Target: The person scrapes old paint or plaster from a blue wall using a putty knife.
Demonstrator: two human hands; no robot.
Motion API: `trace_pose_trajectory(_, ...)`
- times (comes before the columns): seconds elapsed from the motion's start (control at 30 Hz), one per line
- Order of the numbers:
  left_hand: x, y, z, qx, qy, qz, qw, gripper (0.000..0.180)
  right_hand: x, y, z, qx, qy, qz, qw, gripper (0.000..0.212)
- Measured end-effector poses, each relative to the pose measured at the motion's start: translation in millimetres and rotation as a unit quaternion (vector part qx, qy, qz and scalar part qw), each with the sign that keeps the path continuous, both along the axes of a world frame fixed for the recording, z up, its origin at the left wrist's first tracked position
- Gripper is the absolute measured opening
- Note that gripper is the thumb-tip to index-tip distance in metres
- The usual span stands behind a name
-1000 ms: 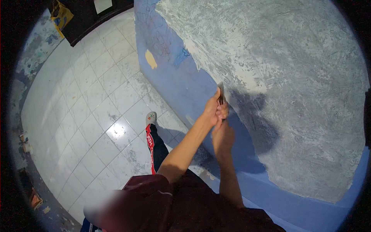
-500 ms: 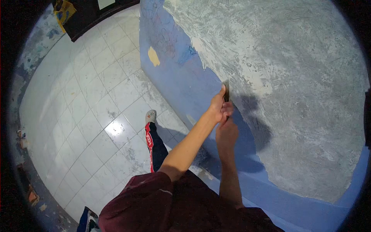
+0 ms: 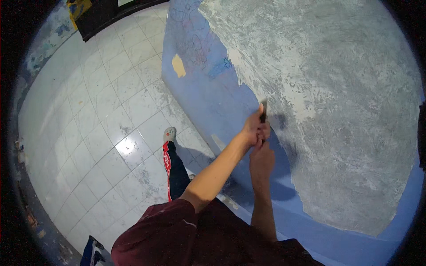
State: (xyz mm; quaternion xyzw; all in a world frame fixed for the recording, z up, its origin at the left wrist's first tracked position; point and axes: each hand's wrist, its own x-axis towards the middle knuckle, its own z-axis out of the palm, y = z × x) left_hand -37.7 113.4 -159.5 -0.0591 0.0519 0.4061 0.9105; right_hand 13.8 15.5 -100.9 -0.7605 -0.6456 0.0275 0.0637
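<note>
A scraper (image 3: 263, 114) with a dark handle and a short, blurred blade is held in both hands at the wall. My left hand (image 3: 254, 129) is closed around the handle, its thumb stretched along it toward the blade. Just below it, my right hand (image 3: 262, 156) is closed around the lower end, mostly hiding it. The blade lies over the ragged border between the blue paint (image 3: 213, 106) and the bare grey-white patch (image 3: 350, 128). Whether it touches the wall I cannot tell.
Pale floor tiles (image 3: 104, 119) with dusty smudges spread along the left. A leg in dark trousers with a red stripe (image 3: 167, 162) stands near the wall's foot. A dark piece of furniture (image 3: 104, 22) with a yellow cloth or bag (image 3: 80, 8) is at the far left.
Both hands and the scraper have shifted slightly down along the paint border. The dark shadow beside them on the bare patch has shrunk and blurred. The whole view has shifted a little.
</note>
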Motion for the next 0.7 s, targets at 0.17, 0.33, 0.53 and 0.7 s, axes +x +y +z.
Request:
trace_pose_trajectory(0.17, 0.6, -1.9, 9.0, -0.042, 0.007, 0.044, 0.998, 0.051, 6.8, 0.4, 0.6, 0.010, -0.016, 0.016, 1.000, 0.038)
trace_pose_trajectory(0.33, 4.8, 9.3, 1.0, -0.046, 0.031, 0.045, 0.997, 0.054, 5.0, 9.1, -2.0, 0.010, -0.019, 0.005, 1.000, 0.039)
trace_pose_trajectory(0.53, -8.2, 10.1, 13.3, -0.047, 0.045, 0.030, 0.997, 0.056, 2.9, 11.6, -5.8, 0.034, -0.021, 0.027, 0.999, 0.039)
trace_pose_trajectory(0.7, -9.7, 0.3, 13.2, -0.078, 0.113, 0.051, 0.989, 0.055, -1.2, 4.0, -0.1, -0.011, -0.040, 0.015, 0.999, 0.039)
